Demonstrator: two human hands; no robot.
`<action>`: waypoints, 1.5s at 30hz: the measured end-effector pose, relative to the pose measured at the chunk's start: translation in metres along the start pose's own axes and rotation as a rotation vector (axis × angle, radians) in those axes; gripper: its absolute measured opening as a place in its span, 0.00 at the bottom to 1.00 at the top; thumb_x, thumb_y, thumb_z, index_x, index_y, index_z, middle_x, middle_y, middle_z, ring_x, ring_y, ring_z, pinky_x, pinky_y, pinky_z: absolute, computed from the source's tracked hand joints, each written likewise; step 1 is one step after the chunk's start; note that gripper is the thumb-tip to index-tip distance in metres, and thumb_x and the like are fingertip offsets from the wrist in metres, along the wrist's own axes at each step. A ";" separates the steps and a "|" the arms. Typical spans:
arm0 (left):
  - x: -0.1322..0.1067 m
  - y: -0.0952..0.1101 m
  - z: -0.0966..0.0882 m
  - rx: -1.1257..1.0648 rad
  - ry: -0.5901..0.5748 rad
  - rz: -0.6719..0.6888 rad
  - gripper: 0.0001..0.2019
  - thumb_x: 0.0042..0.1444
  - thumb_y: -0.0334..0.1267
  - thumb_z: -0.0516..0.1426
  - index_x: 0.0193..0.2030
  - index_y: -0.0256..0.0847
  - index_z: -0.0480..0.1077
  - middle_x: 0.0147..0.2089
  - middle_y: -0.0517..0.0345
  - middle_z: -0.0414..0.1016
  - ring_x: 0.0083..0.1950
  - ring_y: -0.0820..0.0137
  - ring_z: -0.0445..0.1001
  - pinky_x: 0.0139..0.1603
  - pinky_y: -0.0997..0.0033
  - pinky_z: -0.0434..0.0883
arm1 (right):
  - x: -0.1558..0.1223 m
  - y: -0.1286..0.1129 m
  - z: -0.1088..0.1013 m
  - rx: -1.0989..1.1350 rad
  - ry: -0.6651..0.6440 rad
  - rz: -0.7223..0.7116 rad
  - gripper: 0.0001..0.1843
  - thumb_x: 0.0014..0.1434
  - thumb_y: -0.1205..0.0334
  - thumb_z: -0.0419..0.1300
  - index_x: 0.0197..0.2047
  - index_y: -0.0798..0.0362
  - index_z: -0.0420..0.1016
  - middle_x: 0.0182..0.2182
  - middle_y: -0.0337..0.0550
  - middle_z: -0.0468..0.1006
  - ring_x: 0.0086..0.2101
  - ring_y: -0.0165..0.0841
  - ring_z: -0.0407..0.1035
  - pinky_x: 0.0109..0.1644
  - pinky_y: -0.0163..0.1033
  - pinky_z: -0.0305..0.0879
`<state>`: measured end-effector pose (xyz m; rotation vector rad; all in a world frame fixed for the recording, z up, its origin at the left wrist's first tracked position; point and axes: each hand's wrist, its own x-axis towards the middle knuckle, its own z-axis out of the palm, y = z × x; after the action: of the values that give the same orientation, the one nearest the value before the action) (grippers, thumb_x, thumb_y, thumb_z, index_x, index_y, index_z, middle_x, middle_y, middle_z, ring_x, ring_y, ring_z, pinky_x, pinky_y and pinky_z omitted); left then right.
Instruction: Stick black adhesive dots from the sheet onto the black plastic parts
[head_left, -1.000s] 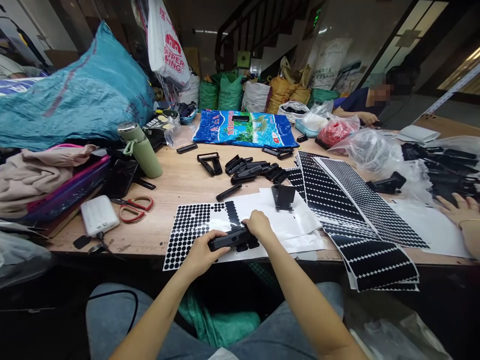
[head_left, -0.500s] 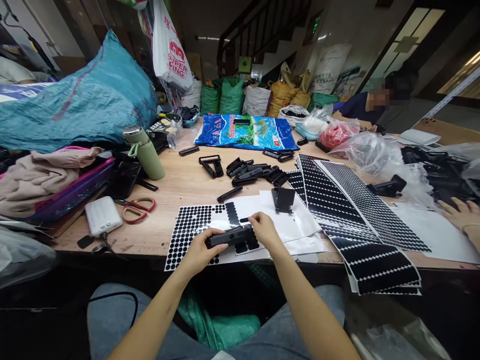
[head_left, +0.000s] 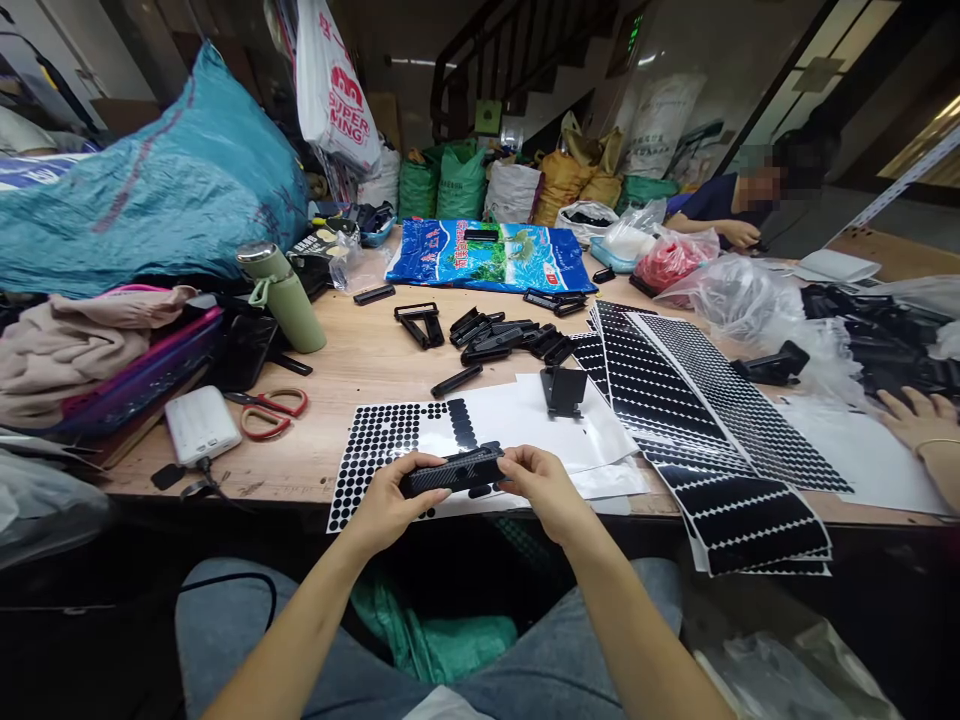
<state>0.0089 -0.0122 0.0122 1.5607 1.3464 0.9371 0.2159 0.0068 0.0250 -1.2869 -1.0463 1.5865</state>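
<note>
My left hand (head_left: 386,507) grips the left end of a long black plastic part (head_left: 454,473) with a ribbed, carbon-like face, thumb below and fingers above. At its right end, my right hand (head_left: 546,492) pinches the same part between thumb and fingertips. A small black sticker is not discernible in the fingers. Beneath the part lies a white sheet of round black stickers (head_left: 377,450), partly hidden by my hands. Just behind is a column of black oblong stickers (head_left: 462,424). A black folding stand (head_left: 564,392) rests on white paper to the right.
Several black plastic parts (head_left: 499,340) lie in a pile beyond the sheet. Long black sticker sheets (head_left: 667,400) overhang the table edge at right. Red-handled scissors (head_left: 274,412), a white power bank (head_left: 201,428) and a green bottle (head_left: 289,300) stand left. A co-worker's hand (head_left: 922,430) rests at far right.
My right hand held a small black strip above the part's right end; it has come down onto that end. The part is turned more level, and the view has shifted slightly.
</note>
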 end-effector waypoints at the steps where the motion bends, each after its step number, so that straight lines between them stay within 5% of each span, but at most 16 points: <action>1: 0.000 0.000 0.001 0.000 -0.001 -0.003 0.16 0.45 0.43 0.60 0.41 0.41 0.69 0.37 0.57 0.72 0.39 0.66 0.71 0.38 0.69 0.68 | 0.000 0.001 0.000 0.001 0.006 -0.008 0.16 0.41 0.51 0.64 0.24 0.55 0.66 0.25 0.36 0.66 0.31 0.28 0.63 0.42 0.40 0.65; 16: -0.003 -0.002 0.006 -0.050 -0.005 -0.004 0.15 0.45 0.41 0.60 0.41 0.41 0.69 0.36 0.57 0.72 0.37 0.67 0.72 0.35 0.70 0.69 | -0.008 0.000 -0.005 -0.011 -0.014 -0.024 0.15 0.44 0.52 0.63 0.25 0.55 0.65 0.27 0.38 0.65 0.33 0.29 0.63 0.44 0.41 0.66; 40: -0.005 0.002 0.008 -0.037 0.011 0.000 0.15 0.45 0.43 0.60 0.41 0.42 0.69 0.38 0.56 0.72 0.38 0.67 0.71 0.39 0.68 0.69 | -0.016 0.008 -0.001 -0.405 0.163 -0.244 0.11 0.51 0.52 0.56 0.28 0.51 0.63 0.30 0.40 0.70 0.33 0.33 0.66 0.38 0.40 0.63; 45: -0.011 0.002 -0.007 -0.054 0.047 -0.041 0.16 0.44 0.43 0.61 0.40 0.41 0.70 0.38 0.57 0.72 0.38 0.67 0.72 0.39 0.69 0.69 | 0.011 0.011 0.010 -0.394 0.189 -0.278 0.12 0.54 0.50 0.53 0.35 0.49 0.58 0.27 0.37 0.70 0.29 0.32 0.66 0.33 0.37 0.62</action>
<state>0.0020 -0.0225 0.0167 1.4732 1.3694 0.9827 0.2034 0.0123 0.0130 -1.4419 -1.3931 1.0613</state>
